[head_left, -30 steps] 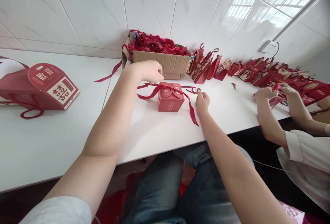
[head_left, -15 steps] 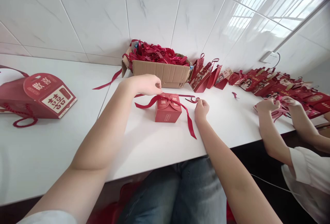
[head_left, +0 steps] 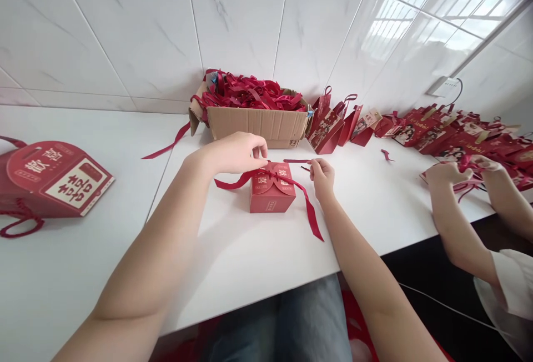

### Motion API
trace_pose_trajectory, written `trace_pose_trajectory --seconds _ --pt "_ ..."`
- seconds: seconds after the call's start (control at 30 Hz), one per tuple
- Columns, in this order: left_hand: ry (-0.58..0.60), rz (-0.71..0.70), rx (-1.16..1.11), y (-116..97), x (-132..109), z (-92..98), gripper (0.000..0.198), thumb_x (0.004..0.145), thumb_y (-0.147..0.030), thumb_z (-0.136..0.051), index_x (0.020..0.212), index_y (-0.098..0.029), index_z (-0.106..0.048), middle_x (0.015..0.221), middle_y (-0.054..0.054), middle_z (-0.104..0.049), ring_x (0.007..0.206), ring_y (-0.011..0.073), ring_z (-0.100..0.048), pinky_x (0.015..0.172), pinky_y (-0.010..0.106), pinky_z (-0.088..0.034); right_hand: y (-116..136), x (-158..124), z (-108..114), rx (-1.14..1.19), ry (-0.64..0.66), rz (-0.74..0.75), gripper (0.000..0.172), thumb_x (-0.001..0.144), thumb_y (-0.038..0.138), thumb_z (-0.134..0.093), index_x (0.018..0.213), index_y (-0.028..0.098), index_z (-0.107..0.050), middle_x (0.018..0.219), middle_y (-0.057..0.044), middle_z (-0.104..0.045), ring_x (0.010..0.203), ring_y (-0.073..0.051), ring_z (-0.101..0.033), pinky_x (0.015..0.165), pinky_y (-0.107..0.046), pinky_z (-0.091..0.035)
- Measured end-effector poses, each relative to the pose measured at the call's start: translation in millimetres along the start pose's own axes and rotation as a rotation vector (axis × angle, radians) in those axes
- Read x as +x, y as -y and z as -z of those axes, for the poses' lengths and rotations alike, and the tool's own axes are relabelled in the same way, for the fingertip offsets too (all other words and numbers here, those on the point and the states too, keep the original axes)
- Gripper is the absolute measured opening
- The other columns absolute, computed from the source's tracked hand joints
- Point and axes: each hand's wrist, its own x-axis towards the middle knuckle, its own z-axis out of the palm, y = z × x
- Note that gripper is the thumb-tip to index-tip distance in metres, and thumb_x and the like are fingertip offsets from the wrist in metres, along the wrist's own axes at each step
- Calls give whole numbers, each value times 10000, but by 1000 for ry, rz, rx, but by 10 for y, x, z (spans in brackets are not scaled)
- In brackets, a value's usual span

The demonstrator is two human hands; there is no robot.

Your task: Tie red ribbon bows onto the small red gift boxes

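Note:
A small red gift box (head_left: 272,201) with pale printed characters stands upright on the white table. Across its top lies a dark red ribbon (head_left: 315,223), tied at the middle, with tails hanging left and right. My left hand (head_left: 239,152) is closed at the box's back left top edge, fingertips pressed near the ribbon; what they pinch is hidden. To the right of the box, my right hand (head_left: 322,177) is closed in a pinch on a thin dark red ribbon (head_left: 296,160), which runs behind the box. A short dark end also shows at these fingers.
Behind the box stands a cardboard carton (head_left: 254,127) heaped with red ribbons. A larger red box (head_left: 58,181) lies at left. Several red gift boxes (head_left: 452,134) line the wall at right, where another person's hands (head_left: 445,176) handle ribbon. A ribbon scrap (head_left: 387,155) lies nearby.
The view has shifted, so the box and table sit lower. My right hand has turned slightly and come a little nearer the box. My left hand stays at the box's top edge.

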Motion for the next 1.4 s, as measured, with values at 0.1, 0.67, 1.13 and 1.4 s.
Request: trace_pose_trajectory --seconds 0.1,0.67,1.13,1.4 --pt "95 -27 48 36 70 -43 356 702 -526 -593 936 -260 -632 1045 43 -649 806 200 -606 586 268 -405 155 -37 -16 79 5 18 303 828 473 -530 690 203 -525 604 36 -440 536 -93 -411 541 -244 -373" --pt "190 6 18 -43 123 -162 266 724 -489 -571 713 -223 -560 748 27 -645 556 142 -493 494 275 -300 464 -277 -54 10 716 6 458 810 524 -633 555 169 -498 508 24 -512 482 -75 -419 499 -236 -306" --pt "292 -59 8 -64 96 -118 232 751 -418 -536 660 -212 -482 674 1 -558 567 139 -449 534 265 -298 515 -234 22 53 723 94 459 824 452 -628 491 178 -473 505 32 -434 515 -81 -370 516 -251 -284" --pt "294 -18 65 -150 91 -171 194 722 -367 -540 655 -213 -442 708 -1 -574 547 134 -434 496 273 -284 462 -199 97 81 855 -101 606 846 681 -451 568 157 -577 360 78 -320 340 -54 -312 413 -230 -227"
